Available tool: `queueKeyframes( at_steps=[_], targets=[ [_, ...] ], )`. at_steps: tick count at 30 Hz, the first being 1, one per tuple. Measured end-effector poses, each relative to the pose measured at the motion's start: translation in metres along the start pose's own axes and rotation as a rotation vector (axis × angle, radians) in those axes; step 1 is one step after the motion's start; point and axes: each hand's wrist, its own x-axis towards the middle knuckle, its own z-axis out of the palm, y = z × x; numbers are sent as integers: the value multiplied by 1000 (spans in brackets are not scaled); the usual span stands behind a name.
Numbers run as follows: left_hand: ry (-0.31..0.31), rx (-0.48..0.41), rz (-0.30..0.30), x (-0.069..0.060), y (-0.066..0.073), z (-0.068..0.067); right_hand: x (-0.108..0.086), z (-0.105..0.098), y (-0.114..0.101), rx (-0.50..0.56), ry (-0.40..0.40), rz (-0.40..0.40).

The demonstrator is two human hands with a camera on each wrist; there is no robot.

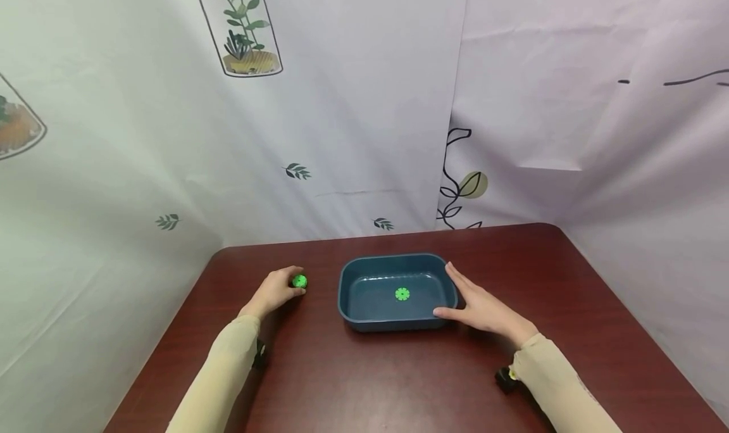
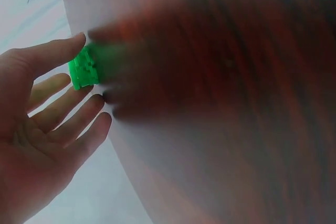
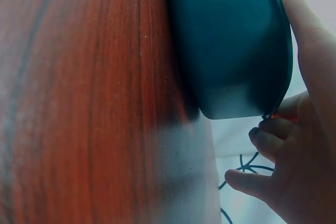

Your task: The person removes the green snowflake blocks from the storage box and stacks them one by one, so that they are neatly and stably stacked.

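A dark teal rectangular dish (image 1: pixel 393 325) stands upright on the table, with a flat green notched disc (image 1: pixel 402 294) lying inside on its bottom. My right hand (image 1: pixel 484 307) grips the dish's right end, thumb at the near corner and fingers along the far side. In the right wrist view the thumb lies along the dish's rim and other fingers curl beneath its edge. Left of the dish, my left hand (image 1: pixel 276 288) holds a small bright green toothed plastic piece (image 2: pixel 84 68) between thumb and fingers, at the tabletop. It looks like several notched discs together.
The reddish-brown wooden table (image 1: pixel 364 382) has rounded far corners and meets a white printed cloth (image 1: pixel 364 135) at the back and sides. A black wrist camera (image 1: pixel 260 354) hangs under the left forearm, another black camera (image 1: pixel 505 379) under the right.
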Motion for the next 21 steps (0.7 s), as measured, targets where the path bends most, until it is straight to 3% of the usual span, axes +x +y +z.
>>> queueKeyframes(
  at_steps=[10,21],
  targets=[
    [12,37,1,2,-2,2,0,0,0,-3,-4,4],
    [14,10,-14,4,-4,4,0,0,-1,0,1,0]
  ],
)
